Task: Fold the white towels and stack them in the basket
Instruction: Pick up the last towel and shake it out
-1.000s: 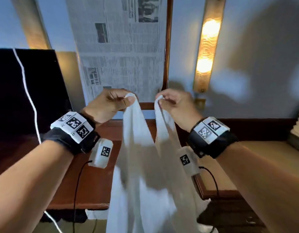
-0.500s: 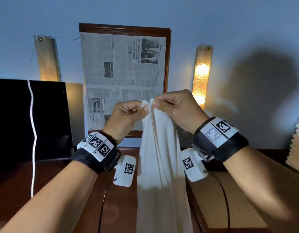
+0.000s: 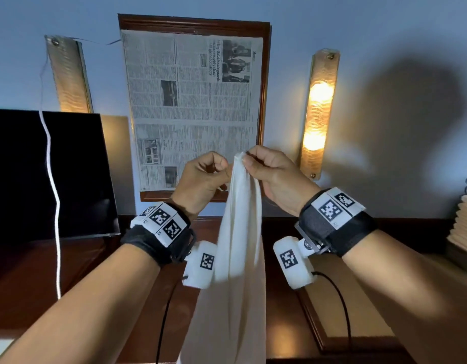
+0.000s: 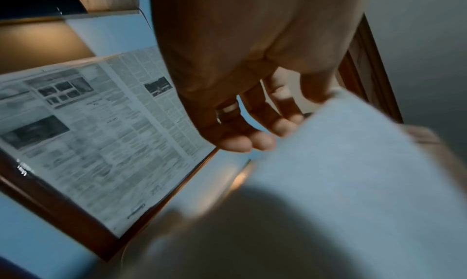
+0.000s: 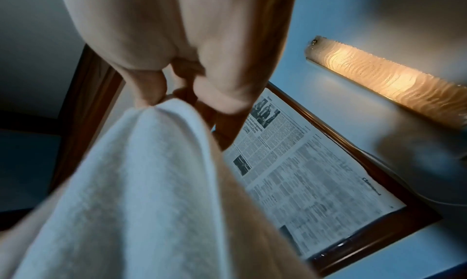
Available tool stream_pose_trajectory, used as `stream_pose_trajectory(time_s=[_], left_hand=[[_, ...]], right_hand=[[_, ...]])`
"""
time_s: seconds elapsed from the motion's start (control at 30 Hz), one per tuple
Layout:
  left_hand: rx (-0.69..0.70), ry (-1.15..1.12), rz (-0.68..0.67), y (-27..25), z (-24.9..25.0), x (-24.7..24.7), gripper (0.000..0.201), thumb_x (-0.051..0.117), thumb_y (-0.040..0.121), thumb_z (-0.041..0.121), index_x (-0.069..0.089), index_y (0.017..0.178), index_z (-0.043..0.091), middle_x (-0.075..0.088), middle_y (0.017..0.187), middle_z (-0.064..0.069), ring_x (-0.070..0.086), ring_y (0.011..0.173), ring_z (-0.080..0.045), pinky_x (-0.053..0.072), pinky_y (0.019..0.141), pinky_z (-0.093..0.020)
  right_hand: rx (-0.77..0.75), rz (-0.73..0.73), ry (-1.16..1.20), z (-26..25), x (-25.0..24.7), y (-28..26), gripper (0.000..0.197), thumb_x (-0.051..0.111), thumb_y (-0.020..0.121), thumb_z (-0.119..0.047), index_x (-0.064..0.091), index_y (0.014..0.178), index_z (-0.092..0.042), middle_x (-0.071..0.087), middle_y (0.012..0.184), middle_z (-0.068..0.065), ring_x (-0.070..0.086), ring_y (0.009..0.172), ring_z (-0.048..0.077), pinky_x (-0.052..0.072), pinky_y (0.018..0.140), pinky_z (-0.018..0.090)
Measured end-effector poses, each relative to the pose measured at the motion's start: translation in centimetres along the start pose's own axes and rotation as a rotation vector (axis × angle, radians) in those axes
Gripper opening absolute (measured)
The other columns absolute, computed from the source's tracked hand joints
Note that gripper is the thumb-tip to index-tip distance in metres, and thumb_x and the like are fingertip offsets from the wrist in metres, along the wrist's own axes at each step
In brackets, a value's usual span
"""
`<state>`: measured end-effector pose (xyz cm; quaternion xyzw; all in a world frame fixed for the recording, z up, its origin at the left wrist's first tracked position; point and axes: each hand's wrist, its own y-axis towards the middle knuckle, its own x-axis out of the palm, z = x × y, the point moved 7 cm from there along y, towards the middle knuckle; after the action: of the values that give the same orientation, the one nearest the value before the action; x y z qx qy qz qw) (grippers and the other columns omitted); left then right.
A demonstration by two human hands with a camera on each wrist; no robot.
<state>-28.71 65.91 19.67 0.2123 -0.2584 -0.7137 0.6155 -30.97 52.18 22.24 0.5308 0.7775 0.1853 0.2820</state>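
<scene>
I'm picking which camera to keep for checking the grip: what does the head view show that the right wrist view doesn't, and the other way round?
Only the head view shows both hands together: the left hand and right hand meet at the top of the white towel, which hangs down over the wooden desk; a dark screen stands at left.

Only the right wrist view shows the grip close up: the right hand's fingertips pinch the towel's top edge.

Both show the towel, the framed newspaper and the lit wall lamp.
</scene>
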Motion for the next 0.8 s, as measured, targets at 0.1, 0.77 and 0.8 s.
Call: stream_pose_trajectory(time_s=[0.1,0.77,0.8], left_hand=[[-0.139,-0.084,-0.053,-2.2,-1.8,0.5,0.049,0.062,0.092,0.031,0.064,0.098,-0.017,0.064,0.094,-0.038,0.056,0.086,-0.036,0.045,0.075,-0.032],[-0.161,0.213,-0.173,-1.2,-4.1,3.6,0.03,0.065,0.092,0.018,0.072,0.103,-0.008,0.064,0.103,-0.042,0.064,0.089,-0.046,0.049,0.089,-0.054],[-0.148,0.237,-0.158,-0.9,-4.3,3.9,0.03,0.065,0.092,0.019,0.071,0.099,-0.009,0.061,0.099,-0.046,0.061,0.081,-0.047,0.048,0.081,-0.053]], right_hand=[[0.03,0.068,-0.138,2.0,-0.1,-0.4,0.017,0.062,0.085,-0.04,0.061,0.078,-0.024,0.053,0.081,0.006,0.048,0.079,0.018,0.039,0.077,0.035],[-0.059,0.182,-0.29,6.1,-4.1,-2.7,0.014,0.065,0.093,-0.015,0.058,0.084,-0.009,0.059,0.075,0.006,0.05,0.067,0.004,0.039,0.064,0.016],[-0.035,0.177,-0.273,7.1,-4.6,-3.2,0.018,0.066,0.093,-0.016,0.056,0.08,-0.009,0.052,0.072,0.002,0.046,0.063,0.004,0.036,0.06,0.018]])
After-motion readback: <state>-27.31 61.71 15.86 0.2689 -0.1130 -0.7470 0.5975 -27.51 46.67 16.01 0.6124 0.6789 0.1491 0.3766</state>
